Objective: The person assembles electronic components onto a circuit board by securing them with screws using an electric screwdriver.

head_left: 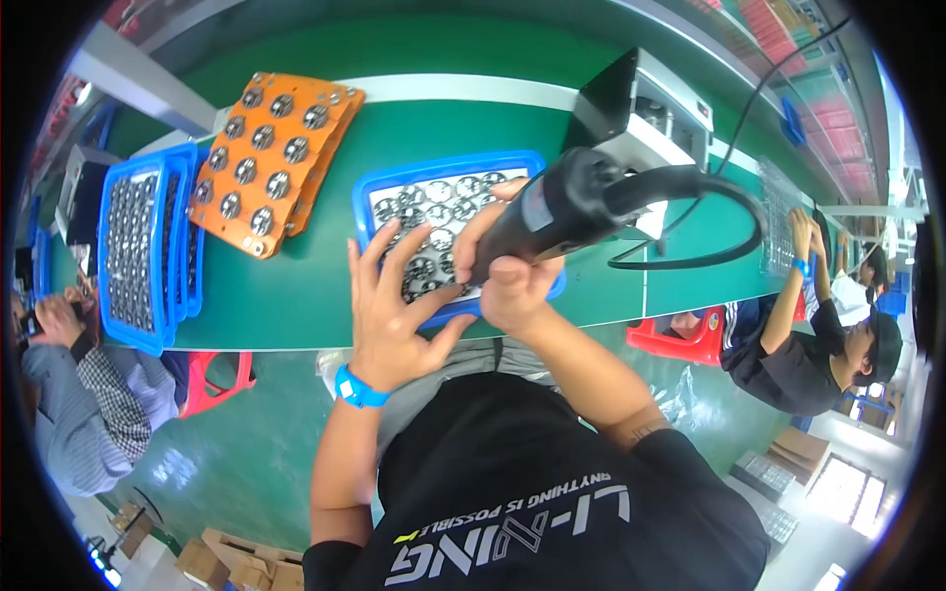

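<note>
Tool (576,192), black, corded, above the right part of a blue tray (448,165); long axis slanting from upper right to lower left, narrow end directed down at the tray, broad end raised toward the viewer. Smooth cylindrical body with a pale label (538,211); thick black cable (754,212) looping to the right. Right hand (522,295) clamped around the lower body, thumb along the near side; tip hidden. Left hand (389,325) with fingers fanned apart over the tray's left part, index beside the narrow end, contact indeterminable; blue band (360,387) at the wrist. Beneath both, rows of round, shiny metallic parts (439,214) on a white bed. Around, smooth green worktop (296,305). Farther left, stacked blue trays (138,338), likewise filled, and slanted orange rack (284,128), flat, set with metallic knobs (279,184). Farther right, box-shaped machine (603,103) with black side panel. Beyond, at far right, dark-clad co-worker (778,379), arms extended over the worktop.
</note>
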`<act>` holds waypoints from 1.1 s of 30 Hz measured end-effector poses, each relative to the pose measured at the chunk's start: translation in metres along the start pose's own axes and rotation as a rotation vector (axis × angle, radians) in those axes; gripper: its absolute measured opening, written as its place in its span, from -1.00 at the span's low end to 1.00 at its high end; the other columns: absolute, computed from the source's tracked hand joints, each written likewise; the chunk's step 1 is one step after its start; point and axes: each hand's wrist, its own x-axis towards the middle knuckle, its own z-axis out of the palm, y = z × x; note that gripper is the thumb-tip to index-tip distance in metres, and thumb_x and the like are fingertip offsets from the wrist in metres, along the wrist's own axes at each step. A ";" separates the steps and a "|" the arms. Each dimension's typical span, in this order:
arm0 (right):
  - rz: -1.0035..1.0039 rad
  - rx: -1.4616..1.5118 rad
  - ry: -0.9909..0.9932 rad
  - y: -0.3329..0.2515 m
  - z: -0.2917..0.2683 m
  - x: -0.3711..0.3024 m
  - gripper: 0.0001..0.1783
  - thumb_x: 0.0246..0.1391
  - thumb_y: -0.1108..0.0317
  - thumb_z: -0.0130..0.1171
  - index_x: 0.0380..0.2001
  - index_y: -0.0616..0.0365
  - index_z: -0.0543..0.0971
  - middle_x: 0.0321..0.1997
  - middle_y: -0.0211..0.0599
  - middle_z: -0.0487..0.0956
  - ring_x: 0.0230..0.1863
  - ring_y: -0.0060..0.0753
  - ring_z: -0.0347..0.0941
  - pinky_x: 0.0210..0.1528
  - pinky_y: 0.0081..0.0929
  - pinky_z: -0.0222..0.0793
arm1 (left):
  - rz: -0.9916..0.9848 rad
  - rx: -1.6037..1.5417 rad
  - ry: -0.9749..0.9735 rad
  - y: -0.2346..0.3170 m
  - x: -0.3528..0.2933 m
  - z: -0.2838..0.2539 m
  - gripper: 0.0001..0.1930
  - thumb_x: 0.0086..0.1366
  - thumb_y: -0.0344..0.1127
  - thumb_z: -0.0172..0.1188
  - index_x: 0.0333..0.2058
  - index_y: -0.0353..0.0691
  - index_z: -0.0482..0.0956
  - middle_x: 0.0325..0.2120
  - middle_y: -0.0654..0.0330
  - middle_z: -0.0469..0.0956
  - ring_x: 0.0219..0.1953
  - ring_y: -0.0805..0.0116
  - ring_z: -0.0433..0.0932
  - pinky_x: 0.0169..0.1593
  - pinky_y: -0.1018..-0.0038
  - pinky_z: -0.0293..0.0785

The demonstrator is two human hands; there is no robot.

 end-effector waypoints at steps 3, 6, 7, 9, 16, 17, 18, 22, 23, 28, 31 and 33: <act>0.024 0.002 0.013 -0.003 -0.005 0.000 -0.07 0.14 -0.31 0.11 0.23 0.23 0.11 -0.61 -0.25 0.48 -0.69 -0.51 0.35 -0.61 -0.59 0.27 | -0.007 0.018 0.003 0.003 0.001 0.001 -0.71 -0.15 -0.11 0.47 -0.37 0.01 0.77 0.21 0.05 0.38 0.31 -0.17 0.19 0.29 -0.33 -0.07; 0.020 0.016 0.031 -0.030 -0.024 0.007 0.14 -0.02 -0.59 -0.08 0.31 0.14 0.02 -0.62 -0.22 0.47 -0.69 -0.45 0.36 -0.61 -0.48 0.35 | -0.023 0.030 0.012 0.008 -0.001 0.005 -0.72 -0.13 -0.13 0.47 -0.38 -0.01 0.76 0.20 0.01 0.40 0.30 -0.17 0.21 0.32 -0.26 -0.07; -0.038 -0.058 0.126 -0.042 -0.032 0.012 0.17 -0.07 -0.65 -0.16 0.30 0.12 0.03 -0.63 -0.21 0.46 -0.70 -0.42 0.36 -0.61 -0.45 0.37 | -0.036 0.047 0.011 0.010 -0.004 0.005 -0.72 -0.14 -0.16 0.48 -0.38 -0.03 0.76 0.20 -0.01 0.40 0.31 -0.19 0.20 0.34 -0.21 -0.07; -0.198 -0.130 0.238 -0.067 -0.061 0.028 0.17 -0.11 -0.72 -0.30 0.26 0.07 0.07 -0.65 -0.21 0.42 -0.73 -0.38 0.34 -0.63 -0.40 0.37 | -0.045 0.071 0.010 0.012 -0.004 0.006 -0.74 -0.13 -0.20 0.48 -0.38 -0.06 0.76 0.20 -0.03 0.39 0.31 -0.20 0.18 0.35 -0.16 -0.05; -0.346 -0.222 0.451 -0.091 -0.119 0.068 0.00 0.04 -0.66 -0.40 0.16 0.02 0.16 -0.65 -0.25 0.38 -0.75 -0.37 0.23 -0.62 -0.38 0.22 | -0.049 0.097 0.026 0.017 0.008 0.013 -0.74 -0.12 -0.20 0.47 -0.38 -0.09 0.75 0.21 -0.05 0.37 0.32 -0.21 0.17 0.33 -0.11 0.00; -0.319 -0.271 0.463 -0.088 -0.119 0.067 0.00 0.04 -0.66 -0.41 0.16 0.01 0.16 -0.65 -0.26 0.37 -0.75 -0.37 0.23 -0.61 -0.38 0.23 | -0.052 0.093 0.020 0.016 0.009 0.012 -0.74 -0.11 -0.20 0.47 -0.38 -0.09 0.74 0.21 -0.05 0.37 0.32 -0.22 0.16 0.33 -0.11 0.00; -0.292 -0.319 0.471 -0.085 -0.117 0.067 0.00 0.03 -0.66 -0.42 0.15 0.01 0.16 -0.65 -0.27 0.37 -0.75 -0.37 0.23 -0.60 -0.39 0.23 | -0.059 0.089 0.017 0.015 0.010 0.011 -0.73 -0.11 -0.20 0.47 -0.37 -0.09 0.74 0.22 -0.05 0.37 0.32 -0.22 0.15 0.32 -0.10 0.01; -0.251 -0.378 0.486 -0.077 -0.111 0.066 -0.06 0.08 -0.61 -0.34 0.12 0.04 0.18 -0.66 -0.29 0.36 -0.74 -0.40 0.23 -0.59 -0.42 0.23 | -0.061 0.052 0.031 0.011 0.009 0.010 -0.70 -0.13 -0.18 0.50 -0.37 -0.12 0.72 0.22 -0.08 0.36 0.33 -0.23 0.14 0.32 -0.11 0.00; -0.241 -0.373 0.478 -0.076 -0.111 0.068 -0.06 0.08 -0.61 -0.34 0.12 0.04 0.18 -0.66 -0.29 0.36 -0.74 -0.40 0.23 -0.59 -0.42 0.23 | -0.074 0.057 0.032 0.009 0.010 0.010 -0.70 -0.13 -0.18 0.50 -0.37 -0.12 0.72 0.22 -0.08 0.36 0.33 -0.23 0.14 0.32 -0.11 0.00; -0.156 -0.240 0.387 -0.083 -0.112 0.069 -0.14 0.13 -0.54 -0.20 0.07 0.06 0.26 -0.65 -0.29 0.38 -0.74 -0.44 0.18 -0.61 -0.48 0.16 | -0.053 -0.005 0.066 0.001 0.013 0.009 -0.64 -0.17 -0.13 0.53 -0.37 -0.13 0.70 0.21 -0.09 0.36 0.30 -0.23 0.18 0.33 -0.13 -0.01; -0.157 0.012 0.262 -0.072 -0.096 0.052 -0.10 0.09 -0.59 -0.24 0.12 -0.01 0.27 -0.65 -0.31 0.36 -0.75 -0.43 0.19 -0.62 -0.42 0.18 | -0.049 -0.005 0.063 -0.006 0.009 0.009 -0.65 -0.16 -0.09 0.52 -0.39 -0.10 0.70 0.21 -0.06 0.37 0.28 -0.20 0.21 0.32 -0.18 -0.04; -0.133 0.110 0.178 -0.060 -0.069 0.037 -0.06 0.06 -0.63 -0.29 0.19 -0.08 0.24 -0.63 -0.32 0.36 -0.75 -0.41 0.24 -0.61 -0.37 0.23 | -0.043 -0.014 0.068 -0.009 0.007 0.009 -0.66 -0.17 -0.07 0.51 -0.41 -0.09 0.70 0.22 -0.03 0.37 0.27 -0.18 0.22 0.31 -0.24 -0.05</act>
